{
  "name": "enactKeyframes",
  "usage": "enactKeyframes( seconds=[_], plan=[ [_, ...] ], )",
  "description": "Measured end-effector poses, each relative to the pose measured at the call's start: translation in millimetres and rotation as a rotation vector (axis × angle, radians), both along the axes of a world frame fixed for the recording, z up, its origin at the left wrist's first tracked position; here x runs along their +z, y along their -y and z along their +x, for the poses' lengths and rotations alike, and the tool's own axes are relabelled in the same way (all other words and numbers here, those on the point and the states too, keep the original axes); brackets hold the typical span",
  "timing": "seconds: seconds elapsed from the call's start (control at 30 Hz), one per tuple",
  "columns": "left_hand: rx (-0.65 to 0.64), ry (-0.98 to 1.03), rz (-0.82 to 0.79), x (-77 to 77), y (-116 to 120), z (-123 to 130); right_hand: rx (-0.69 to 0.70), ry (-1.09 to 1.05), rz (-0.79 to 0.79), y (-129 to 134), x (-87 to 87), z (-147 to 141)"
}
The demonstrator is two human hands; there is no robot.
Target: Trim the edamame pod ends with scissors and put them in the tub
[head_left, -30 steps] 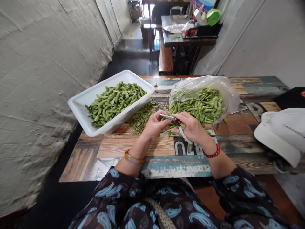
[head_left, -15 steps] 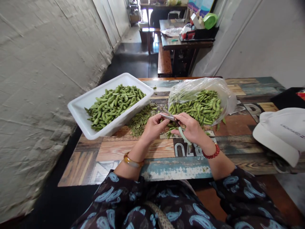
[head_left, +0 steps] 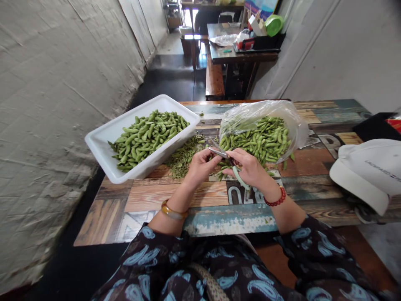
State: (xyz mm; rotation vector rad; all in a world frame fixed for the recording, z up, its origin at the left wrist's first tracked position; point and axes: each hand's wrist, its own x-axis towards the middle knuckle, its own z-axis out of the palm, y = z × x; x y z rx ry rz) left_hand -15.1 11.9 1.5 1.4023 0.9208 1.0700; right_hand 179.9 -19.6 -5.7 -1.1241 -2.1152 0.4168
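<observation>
My right hand (head_left: 249,166) is closed around a pair of scissors (head_left: 241,179) with pale green handles. The slightly parted blades point left, at the fingertips of my left hand (head_left: 201,166). Those fingers are pinched on what looks like a green soybean pod, mostly hidden by the fingers. Behind my right hand, more green soybean pods (head_left: 266,138) spill from an open clear plastic bag (head_left: 299,125). Left of my hands stands a white plastic tub (head_left: 108,169) with a heap of pods in it. Stem and leaf trimmings (head_left: 182,161) lie between the tub and my left hand.
The patchwork wood table (head_left: 175,196) carries a white cap (head_left: 368,167) at the right, with a black object (head_left: 376,127) behind it. A rough wall (head_left: 56,104) runs along the left. Farther back are a bench (head_left: 214,79) and another table (head_left: 219,56) with things on it.
The whole view has shifted slightly, mostly leftward. My hands, the scissors and the pods keep nearly the same positions relative to each other.
</observation>
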Motion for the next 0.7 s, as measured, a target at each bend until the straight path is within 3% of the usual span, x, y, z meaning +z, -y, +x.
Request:
enactKeyframes(
  seconds=[0.27, 0.5, 0.7],
  plan=[
    [0.041, 0.000, 0.011, -2.2, -3.2, -0.1, -0.045, 0.033, 0.017, -0.5, -4.0, 0.6],
    [0.067, 0.315, -0.381, 1.8, -4.6, -2.3, -0.218, -0.046, 0.080, -4.8, -7.5, 2.8],
    [0.059, 0.412, -0.473, 7.5, -4.6, -1.8, -0.139, -0.007, 0.122, -3.1, -5.2, -0.8]
  ],
)
